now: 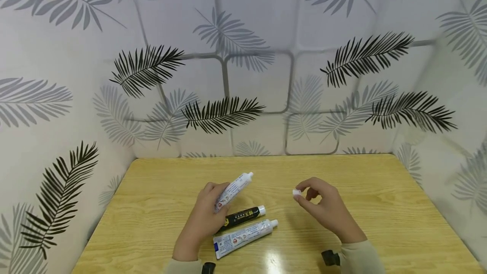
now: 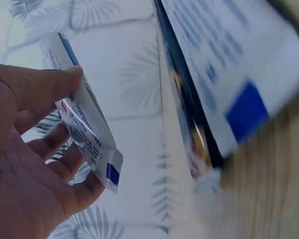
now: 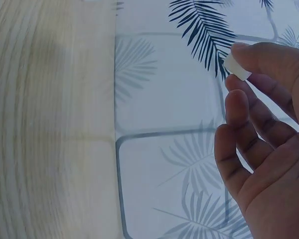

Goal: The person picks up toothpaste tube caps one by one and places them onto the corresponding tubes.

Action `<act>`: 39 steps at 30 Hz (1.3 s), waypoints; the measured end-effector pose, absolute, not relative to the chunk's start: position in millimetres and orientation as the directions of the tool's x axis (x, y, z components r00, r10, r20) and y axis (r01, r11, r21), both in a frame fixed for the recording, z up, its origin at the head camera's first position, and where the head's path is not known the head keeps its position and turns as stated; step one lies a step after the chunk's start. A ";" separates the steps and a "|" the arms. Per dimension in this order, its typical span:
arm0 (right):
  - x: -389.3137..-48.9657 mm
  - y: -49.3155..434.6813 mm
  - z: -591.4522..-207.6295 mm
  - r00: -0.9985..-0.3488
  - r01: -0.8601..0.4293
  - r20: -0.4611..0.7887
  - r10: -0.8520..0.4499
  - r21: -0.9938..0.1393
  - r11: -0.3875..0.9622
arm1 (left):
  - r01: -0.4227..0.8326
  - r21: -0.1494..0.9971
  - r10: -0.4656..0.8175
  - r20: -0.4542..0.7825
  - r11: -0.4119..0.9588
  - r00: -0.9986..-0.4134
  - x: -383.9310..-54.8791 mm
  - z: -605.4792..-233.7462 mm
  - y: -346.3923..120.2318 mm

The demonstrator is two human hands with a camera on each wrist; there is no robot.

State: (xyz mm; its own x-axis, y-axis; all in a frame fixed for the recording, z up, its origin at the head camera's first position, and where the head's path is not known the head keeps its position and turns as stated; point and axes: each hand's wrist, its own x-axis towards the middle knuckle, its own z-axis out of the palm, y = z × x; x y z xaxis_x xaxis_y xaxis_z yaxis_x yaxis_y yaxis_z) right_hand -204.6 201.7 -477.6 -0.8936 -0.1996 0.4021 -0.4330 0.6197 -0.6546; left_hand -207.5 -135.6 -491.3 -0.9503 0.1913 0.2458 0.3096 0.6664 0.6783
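My left hand (image 1: 207, 212) holds a white toothpaste tube (image 1: 233, 190) with blue print, its narrow end angled up and to the right. In the left wrist view the thumb presses on one side of that tube (image 2: 84, 114) and the fingers lie behind it. Between thumb and forefinger, my right hand (image 1: 329, 208) pinches a small white cap (image 1: 296, 192), held well to the right of the tube. The same cap (image 3: 237, 67) shows at the fingertips in the right wrist view; its other fingers are loosely bent.
On the wooden table (image 1: 304, 240) lie a black tube (image 1: 243, 216) with a white cap and a second white toothpaste tube (image 1: 245, 238), side by side just right of the left hand. A leaf-patterned wall covering (image 1: 258, 88) stands behind the table's far edge.
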 end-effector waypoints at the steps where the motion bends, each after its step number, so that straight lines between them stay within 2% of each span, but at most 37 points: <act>1: -204.0 201.1 -476.3 -0.893 -0.434 0.404 -0.197 -0.659 0.614 | 0.333 0.690 0.221 0.249 0.643 -0.943 -207.1 -490.5 -131.9; 6: -200.5 198.0 -468.4 -0.870 -0.472 0.455 -0.189 -0.659 0.585 | 0.433 0.707 0.338 0.283 0.559 -0.898 -202.3 -485.2 -115.8; 11: -197.6 196.4 -461.8 -0.848 -0.507 0.499 -0.178 -0.665 0.549 | 0.496 0.703 0.398 0.319 0.510 -0.860 -195.7 -480.3 -105.4; 28: -192.5 192.6 -453.1 -0.815 -0.568 0.543 -0.203 -0.678 0.467 | 0.587 0.663 0.461 0.385 0.465 -0.800 -188.9 -473.6 -92.3; 39: -191.6 191.9 -450.9 -0.794 -0.602 0.553 -0.254 -0.656 0.454 | 0.572 0.667 0.472 0.355 0.477 -0.807 -187.7 -470.2 -90.5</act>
State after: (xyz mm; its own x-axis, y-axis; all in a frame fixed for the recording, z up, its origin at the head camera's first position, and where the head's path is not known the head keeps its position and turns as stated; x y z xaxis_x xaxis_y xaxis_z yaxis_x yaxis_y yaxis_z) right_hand -191.6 191.9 -450.9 -0.7937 -0.2542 0.5526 -0.6025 0.4540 -0.6564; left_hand -187.7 -90.5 -470.2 -0.8069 0.4718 0.3553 0.5725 0.4767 0.6671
